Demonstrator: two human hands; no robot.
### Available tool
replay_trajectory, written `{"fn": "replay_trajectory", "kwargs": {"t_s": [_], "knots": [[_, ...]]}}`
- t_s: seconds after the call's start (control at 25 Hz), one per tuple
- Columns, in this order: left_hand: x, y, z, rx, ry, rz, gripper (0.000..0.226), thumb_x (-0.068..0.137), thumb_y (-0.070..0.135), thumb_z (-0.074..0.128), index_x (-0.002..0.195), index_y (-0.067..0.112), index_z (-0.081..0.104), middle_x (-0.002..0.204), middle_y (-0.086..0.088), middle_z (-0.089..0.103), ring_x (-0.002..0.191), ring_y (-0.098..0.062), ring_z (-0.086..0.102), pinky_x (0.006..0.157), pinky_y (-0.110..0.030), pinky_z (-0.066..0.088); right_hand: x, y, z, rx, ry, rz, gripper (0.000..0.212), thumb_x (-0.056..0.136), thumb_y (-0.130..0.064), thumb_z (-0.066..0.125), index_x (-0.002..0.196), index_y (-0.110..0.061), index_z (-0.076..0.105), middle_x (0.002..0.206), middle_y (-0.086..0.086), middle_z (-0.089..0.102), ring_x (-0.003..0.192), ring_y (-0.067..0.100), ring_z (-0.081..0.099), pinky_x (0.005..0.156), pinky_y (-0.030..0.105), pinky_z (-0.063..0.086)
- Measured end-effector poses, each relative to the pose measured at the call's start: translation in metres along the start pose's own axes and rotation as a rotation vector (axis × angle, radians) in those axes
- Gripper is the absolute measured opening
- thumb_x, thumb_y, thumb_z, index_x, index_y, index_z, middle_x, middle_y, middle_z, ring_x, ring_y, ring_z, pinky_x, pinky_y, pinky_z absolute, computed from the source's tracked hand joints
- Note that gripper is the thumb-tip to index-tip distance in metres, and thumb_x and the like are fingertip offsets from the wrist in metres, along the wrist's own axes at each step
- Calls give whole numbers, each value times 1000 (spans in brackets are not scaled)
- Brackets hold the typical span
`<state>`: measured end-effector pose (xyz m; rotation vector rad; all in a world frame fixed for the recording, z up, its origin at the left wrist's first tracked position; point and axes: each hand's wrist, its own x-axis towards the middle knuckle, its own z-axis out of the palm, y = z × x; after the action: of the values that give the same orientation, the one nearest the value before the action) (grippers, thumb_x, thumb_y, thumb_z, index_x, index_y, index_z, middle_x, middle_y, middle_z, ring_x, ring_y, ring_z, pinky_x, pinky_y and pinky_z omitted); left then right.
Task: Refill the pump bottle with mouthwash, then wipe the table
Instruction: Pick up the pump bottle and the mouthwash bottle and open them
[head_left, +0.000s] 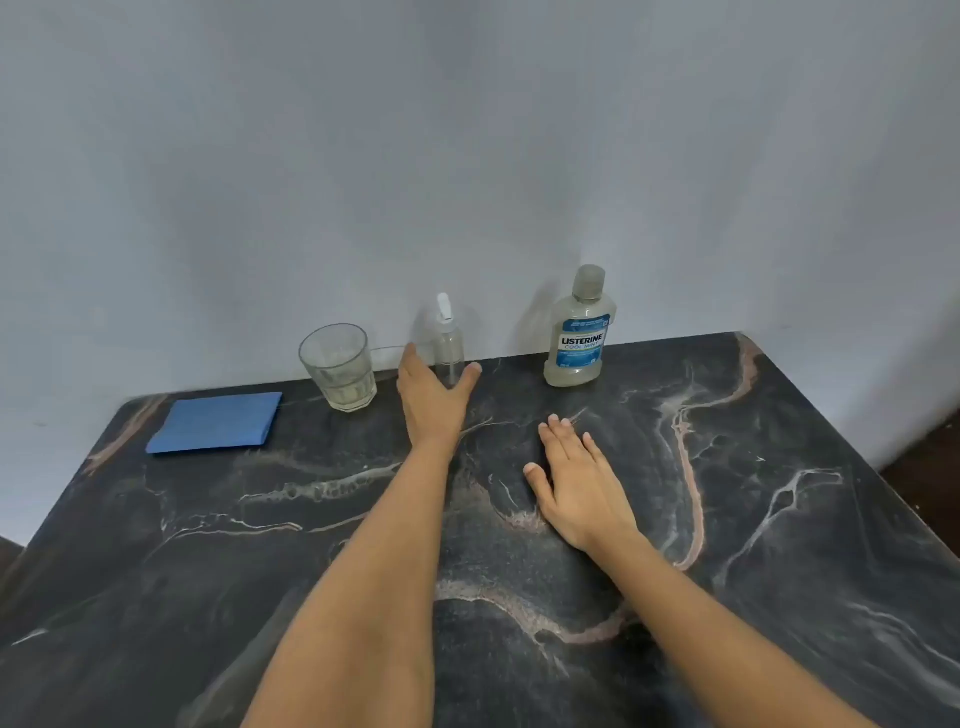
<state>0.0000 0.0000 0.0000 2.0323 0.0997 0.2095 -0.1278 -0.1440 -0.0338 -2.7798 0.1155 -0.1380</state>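
Note:
A small clear pump bottle (449, 343) with a white pump top stands upright at the back of the dark marble table (727, 519), near the wall. My left hand (428, 400) is open around its base, fingers on the left and thumb on the right, not closed on it. The capped mouthwash bottle (581, 332) with a blue label stands upright to the right. My right hand (579, 483) lies flat on the table, fingers spread, holding nothing. A folded blue cloth (215, 422) lies at the back left.
A clear drinking glass (338, 373) with a little pale liquid in it stands just left of the pump bottle, close to my left hand. A grey wall runs behind the table. The table's right edge drops to a dark floor (924, 483).

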Motion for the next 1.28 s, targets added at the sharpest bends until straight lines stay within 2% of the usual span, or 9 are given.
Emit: {"fn": "replay_trajectory", "kwargs": {"t_s": [0.08, 0.16, 0.28, 0.36, 0.48, 0.68, 0.84, 1.0, 1.28], "knots": [[9, 1, 4, -18, -1, 27, 82, 79, 37, 75, 142, 6, 34, 143, -12, 43, 133, -28, 38, 109, -40, 35, 2, 1, 1, -10, 18, -18, 61, 99, -46, 26, 152, -16, 20, 160, -1, 15, 148, 10, 8, 121, 28, 2], [18, -1, 9, -49, -31, 23, 60, 82, 28, 73, 132, 8, 47, 133, -10, 54, 122, -28, 50, 102, -37, 42, 1, 2, 4, -13, 20, -30, 61, 99, -47, 26, 151, -16, 21, 160, 0, 17, 148, 10, 10, 121, 29, 3], [13, -7, 11, -50, -23, 48, 46, 84, 26, 71, 123, 10, 54, 122, -8, 61, 112, -25, 58, 94, -33, 45, 4, 5, 6, -21, 28, -39, 61, 98, -47, 26, 151, -16, 23, 159, 0, 19, 148, 11, 12, 120, 30, 4], [2, -12, 4, -23, -29, 73, 46, 84, 30, 71, 123, 12, 55, 118, -7, 63, 108, -22, 59, 90, -29, 43, 5, 6, 6, -20, 36, -40, 60, 98, -46, 28, 150, -15, 25, 159, 2, 21, 147, 13, 14, 121, 31, 6], [-16, -21, -8, 19, -70, 125, 48, 82, 35, 71, 122, 13, 56, 116, -7, 65, 109, -22, 60, 94, -34, 46, 7, 6, 6, 34, 45, -28, 58, 99, -42, 31, 149, -12, 28, 158, 5, 24, 147, 16, 17, 121, 33, 10], [-90, -41, -48, -9, -80, 172, 52, 82, 37, 71, 126, 16, 54, 121, -3, 64, 113, -19, 59, 97, -38, 48, -18, -2, -2, 142, 179, -54, 48, 100, -26, 37, 144, -7, 36, 154, 11, 32, 145, 21, 24, 120, 32, 15], [-166, -54, -85, -13, -68, 164, 47, 81, 39, 72, 121, 20, 57, 113, 2, 67, 108, -15, 61, 95, -38, 50, -70, -16, -7, 280, 166, 3, 44, 100, -21, 38, 142, -7, 38, 155, 12, 28, 147, 22, 18, 120, 34, 14], [-246, -60, -120, -17, -70, 164, 43, 81, 39, 72, 117, 21, 57, 108, 4, 67, 103, -13, 62, 94, -37, 51, -138, -29, -23, 267, 153, -38, 41, 100, -20, 39, 139, -7, 40, 155, 13, 27, 147, 23, 16, 119, 37, 17], [-331, -60, -146, -60, -82, 108, 50, 81, 34, 73, 125, 18, 54, 118, 3, 65, 111, -12, 59, 99, -32, 47, -217, -31, -44, 307, 168, 8, 44, 99, -23, 42, 140, -7, 39, 156, 10, 27, 147, 21, 18, 113, 38, 27]]}}
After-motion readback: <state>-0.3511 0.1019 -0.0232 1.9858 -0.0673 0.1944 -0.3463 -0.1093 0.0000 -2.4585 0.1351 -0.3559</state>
